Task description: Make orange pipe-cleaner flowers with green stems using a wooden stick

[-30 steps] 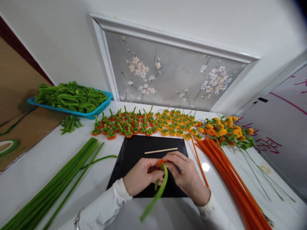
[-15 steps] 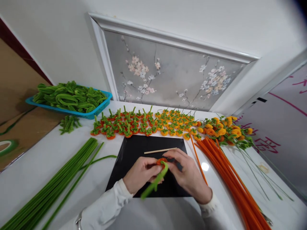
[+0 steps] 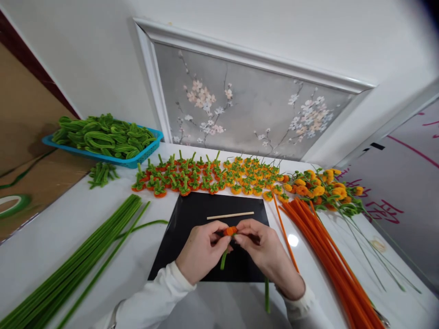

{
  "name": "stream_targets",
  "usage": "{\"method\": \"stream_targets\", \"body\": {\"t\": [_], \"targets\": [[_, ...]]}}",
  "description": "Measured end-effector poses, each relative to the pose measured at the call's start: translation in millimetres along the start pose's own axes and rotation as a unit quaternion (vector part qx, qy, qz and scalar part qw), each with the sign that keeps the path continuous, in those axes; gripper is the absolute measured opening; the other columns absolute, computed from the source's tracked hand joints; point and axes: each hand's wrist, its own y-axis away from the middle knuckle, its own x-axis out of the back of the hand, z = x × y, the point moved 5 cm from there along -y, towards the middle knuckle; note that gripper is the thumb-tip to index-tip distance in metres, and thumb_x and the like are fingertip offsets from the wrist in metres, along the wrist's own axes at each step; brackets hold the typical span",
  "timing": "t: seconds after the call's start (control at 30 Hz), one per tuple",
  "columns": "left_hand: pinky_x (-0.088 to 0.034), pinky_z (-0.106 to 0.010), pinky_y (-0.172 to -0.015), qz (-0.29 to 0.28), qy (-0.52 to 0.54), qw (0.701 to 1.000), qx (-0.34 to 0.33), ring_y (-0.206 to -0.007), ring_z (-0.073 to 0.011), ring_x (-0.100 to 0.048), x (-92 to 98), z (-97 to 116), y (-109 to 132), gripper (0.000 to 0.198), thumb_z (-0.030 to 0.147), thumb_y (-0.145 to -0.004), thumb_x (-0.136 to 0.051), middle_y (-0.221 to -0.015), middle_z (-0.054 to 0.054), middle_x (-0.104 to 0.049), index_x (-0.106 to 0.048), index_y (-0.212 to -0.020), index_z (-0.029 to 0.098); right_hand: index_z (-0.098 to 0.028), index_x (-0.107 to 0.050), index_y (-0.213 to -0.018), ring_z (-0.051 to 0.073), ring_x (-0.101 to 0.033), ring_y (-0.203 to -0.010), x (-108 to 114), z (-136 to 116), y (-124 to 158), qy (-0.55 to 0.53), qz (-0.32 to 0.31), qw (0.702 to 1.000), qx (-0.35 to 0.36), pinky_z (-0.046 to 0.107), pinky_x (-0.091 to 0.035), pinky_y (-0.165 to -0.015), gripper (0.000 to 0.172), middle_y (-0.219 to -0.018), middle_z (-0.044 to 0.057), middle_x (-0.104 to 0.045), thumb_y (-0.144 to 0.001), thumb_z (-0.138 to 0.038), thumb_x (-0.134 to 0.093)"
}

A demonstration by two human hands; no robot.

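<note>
Both hands pinch small orange pipe-cleaner coil (image 3: 230, 230) between fingertips, left hand (image 3: 200, 250) and right hand (image 3: 264, 251) closed on it from either side, above black mat (image 3: 192, 219). Green pipe cleaner (image 3: 223, 261) hangs below coil; its far end seems to emerge under right wrist, partly hidden. Wooden stick (image 3: 230, 215) lies on mat just beyond fingers. Orange pipe cleaners (image 3: 329, 256) right on white surface (image 3: 68, 228), green stems (image 3: 78, 269) left, finished pieces (image 3: 206, 178) in rows behind mat.

The orange coil (image 3: 230, 230) and green stem (image 3: 223, 262) pinched between both hands look fuzzy, like chenille wire. The black mat (image 3: 192, 228) beneath is smooth and matt, the white worktop (image 3: 82, 219) glossy. The stick (image 3: 230, 215) looks like pale bare wood, the blue basket (image 3: 137, 161) like plastic mesh.
</note>
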Motion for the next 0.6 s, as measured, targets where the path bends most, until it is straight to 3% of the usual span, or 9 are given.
{"method": "stream_targets", "body": {"t": [0.13, 0.3, 0.47, 0.6], "targets": [[-0.053, -0.025, -0.062, -0.023, 0.099, 0.992, 0.073, -0.066, -0.0178, -0.067, -1.6, -7, -4, 0.015, 0.023, -0.072, -0.064, -0.075, -0.006, -0.069, -0.068, -0.082, 0.011, -0.019, -0.059, -0.098, 0.017, -0.066, -0.082, 1, 1, -1, -0.045, -0.019, 0.999, -0.003, 0.025, -0.051, -0.070, 0.017, -0.088, 0.005, -0.070, -0.081, -0.022, -0.055], [-0.053, -0.022, -0.065, -0.028, 0.185, 0.973, 0.136, -0.067, -0.0138, -0.066, -3.6, -17, -5, 0.018, 0.025, -0.069, -0.070, -0.074, -0.004, -0.069, -0.067, -0.079, 0.010, -0.018, -0.060, -0.099, 0.018, -0.068, -0.080, 1, 7, -1, -0.062, -0.053, 0.996, -0.048, 0.026, -0.051, -0.069, 0.023, -0.086, 0.006, -0.071, -0.077, -0.024, -0.060], [-0.053, -0.021, -0.065, -0.024, 0.229, 0.957, 0.175, -0.064, -0.0114, -0.065, -4.8, -20, -3, 0.024, 0.027, -0.065, -0.074, -0.072, -0.004, -0.067, -0.066, -0.077, 0.009, -0.019, -0.064, -0.092, 0.017, -0.066, -0.076, 4, 5, -1, -0.086, -0.019, 0.994, -0.063, 0.026, -0.051, -0.068, 0.022, -0.081, 0.003, -0.070, -0.070, -0.024, -0.067], [-0.052, -0.020, -0.064, -0.026, 0.249, 0.947, 0.203, -0.061, -0.0095, -0.063, -6.3, -18, -2, 0.024, 0.026, -0.064, -0.075, -0.070, -0.003, -0.065, -0.065, -0.075, 0.008, -0.019, -0.066, -0.080, 0.014, -0.062, -0.064, 0, 7, -2, -0.103, 0.014, 0.993, -0.054, 0.024, -0.051, -0.059, 0.013, -0.072, 0.001, -0.067, -0.069, -0.025, -0.067]]}}
